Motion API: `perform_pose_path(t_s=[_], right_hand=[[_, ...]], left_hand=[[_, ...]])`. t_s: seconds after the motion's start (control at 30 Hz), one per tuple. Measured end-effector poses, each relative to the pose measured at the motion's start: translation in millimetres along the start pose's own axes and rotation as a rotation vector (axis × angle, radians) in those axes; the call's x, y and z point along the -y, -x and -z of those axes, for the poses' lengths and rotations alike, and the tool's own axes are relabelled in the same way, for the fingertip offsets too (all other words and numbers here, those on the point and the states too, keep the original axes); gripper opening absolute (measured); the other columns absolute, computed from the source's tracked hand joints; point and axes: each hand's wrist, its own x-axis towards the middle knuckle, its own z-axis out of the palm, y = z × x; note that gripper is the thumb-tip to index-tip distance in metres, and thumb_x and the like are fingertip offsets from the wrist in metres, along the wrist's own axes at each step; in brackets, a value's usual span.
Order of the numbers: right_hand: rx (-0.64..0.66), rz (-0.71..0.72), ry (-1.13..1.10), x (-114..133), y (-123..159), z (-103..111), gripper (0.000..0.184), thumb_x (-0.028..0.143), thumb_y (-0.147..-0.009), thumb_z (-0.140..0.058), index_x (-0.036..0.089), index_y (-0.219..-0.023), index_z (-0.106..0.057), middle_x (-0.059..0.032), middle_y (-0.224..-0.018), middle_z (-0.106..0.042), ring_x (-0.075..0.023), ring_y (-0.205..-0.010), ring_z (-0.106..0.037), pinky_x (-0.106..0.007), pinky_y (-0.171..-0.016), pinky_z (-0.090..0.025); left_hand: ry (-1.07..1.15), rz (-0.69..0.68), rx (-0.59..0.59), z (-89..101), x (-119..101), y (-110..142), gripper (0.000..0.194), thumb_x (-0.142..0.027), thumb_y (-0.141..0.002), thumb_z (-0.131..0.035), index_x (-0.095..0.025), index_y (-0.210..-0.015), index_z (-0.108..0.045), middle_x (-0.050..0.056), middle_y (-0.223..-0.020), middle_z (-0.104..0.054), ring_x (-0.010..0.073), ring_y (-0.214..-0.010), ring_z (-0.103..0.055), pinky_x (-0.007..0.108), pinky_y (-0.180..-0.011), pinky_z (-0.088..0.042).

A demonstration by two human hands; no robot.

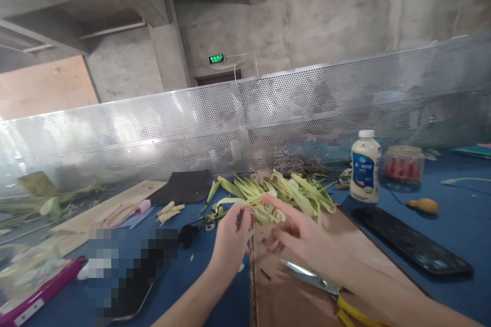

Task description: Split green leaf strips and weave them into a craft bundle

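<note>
My left hand [229, 237] pinches a pale green leaf strip [245, 199] near its end, thumb and fingers closed on it. My right hand [303, 237] reaches toward the same pile of green and yellow leaf strips [287, 191], index finger stretched out and the other fingers curled loosely; nothing shows in it. The pile lies at the far end of a brown cardboard sheet [291, 296]. Scissors with yellow handles [326, 288] lie on the cardboard under my right forearm.
A white bottle with a blue label [364, 166] and a clear plastic tub [403, 163] stand at the right. A black phone [412, 248] lies on the blue table. A perforated metal screen [153, 127] runs across the back. A pink tool [42, 294] lies at the left.
</note>
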Motion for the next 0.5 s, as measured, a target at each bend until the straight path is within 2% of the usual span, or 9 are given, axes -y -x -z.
perform_pose_path(t_s=[0.1, 0.17, 0.3, 0.5], right_hand=[[-0.122, 0.101, 0.149, -1, 0, -5, 0.047, 0.019, -0.074, -0.05, 0.019, -0.121, -0.047, -0.0049, -0.097, -0.062, -0.0146, -0.078, -0.059, -0.032, -0.076, -0.05], [-0.155, 0.162, 0.219, -1, 0, -10, 0.041, 0.021, -0.072, -0.054, 0.018, -0.113, -0.053, -0.0064, -0.105, -0.058, -0.0142, -0.079, -0.057, -0.03, -0.072, -0.05], [-0.206, 0.166, 0.287, 2, 1, -16, 0.032, 0.025, -0.073, -0.056, 0.018, -0.105, -0.055, -0.0047, -0.093, -0.059, -0.0116, -0.066, -0.054, -0.024, -0.057, -0.048], [-0.302, 0.277, 0.358, 1, 0, -17, 0.016, 0.017, -0.075, -0.052, 0.019, -0.09, -0.057, -0.0026, -0.086, -0.061, -0.0121, -0.066, -0.054, -0.024, -0.059, -0.046]], left_hand=[[0.048, 0.001, 0.046, -1.8, -5, 2, 0.024, -0.042, -0.079, -0.046, -0.018, -0.073, -0.05, -0.004, -0.062, -0.053, 0.0039, -0.031, -0.036, 0.016, -0.028, -0.029], [0.087, -0.005, 0.074, -2.8, -8, 4, 0.021, -0.039, -0.077, -0.049, -0.018, -0.074, -0.052, -0.004, -0.066, -0.056, 0.0027, -0.03, -0.036, 0.016, -0.029, -0.029], [0.131, 0.034, 0.086, -3.5, -10, 5, 0.02, -0.037, -0.075, -0.054, -0.017, -0.07, -0.052, -0.005, -0.061, -0.056, 0.0021, -0.029, -0.035, 0.016, -0.029, -0.029], [0.227, 0.106, 0.128, -2.1, -12, 6, 0.026, -0.041, -0.073, -0.056, -0.016, -0.067, -0.05, -0.008, -0.048, -0.048, 0.0031, -0.025, -0.033, 0.016, -0.025, -0.024]])
